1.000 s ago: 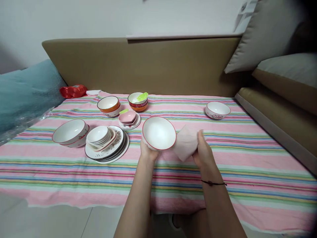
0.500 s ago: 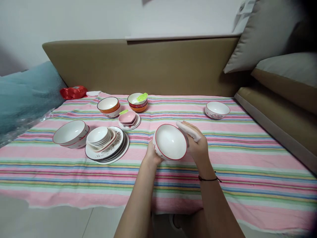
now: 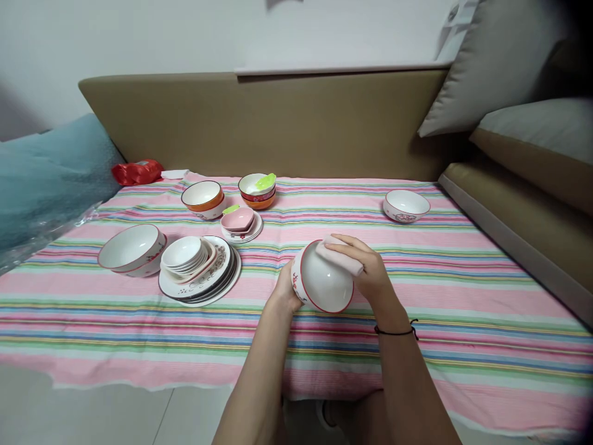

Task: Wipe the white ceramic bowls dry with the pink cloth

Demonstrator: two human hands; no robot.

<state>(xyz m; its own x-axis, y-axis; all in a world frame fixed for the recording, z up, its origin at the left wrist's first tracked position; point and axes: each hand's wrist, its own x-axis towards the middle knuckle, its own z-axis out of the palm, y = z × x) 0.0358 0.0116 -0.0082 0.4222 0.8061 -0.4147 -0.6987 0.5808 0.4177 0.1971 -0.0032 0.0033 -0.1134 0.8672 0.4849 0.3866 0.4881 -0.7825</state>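
A white bowl (image 3: 327, 287) with a red rim and a red floral pattern is held up over the striped cloth, its mouth tilted toward me. My left hand (image 3: 286, 290) is closed around its left side and underside; some of those fingers are hidden behind it. A folded, pale pink cloth (image 3: 340, 256) lies across the upper right of the bowl's rim. Pressing it there is my right hand (image 3: 370, 269), its fingers wrapped over the cloth.
Left of my hands stand stacked plates (image 3: 234, 281) topped with small white bowls (image 3: 183, 252), and a large bowl (image 3: 132, 247). Behind are orange-banded bowls (image 3: 204, 196) and a pink dish (image 3: 238, 219). Another floral bowl (image 3: 406, 206) sits at right. Cushions (image 3: 514, 68) border the right side.
My right hand has brought the cloth from beside the bowl onto its rim. The bowl has shifted slightly down and right and turned a little in my left hand.
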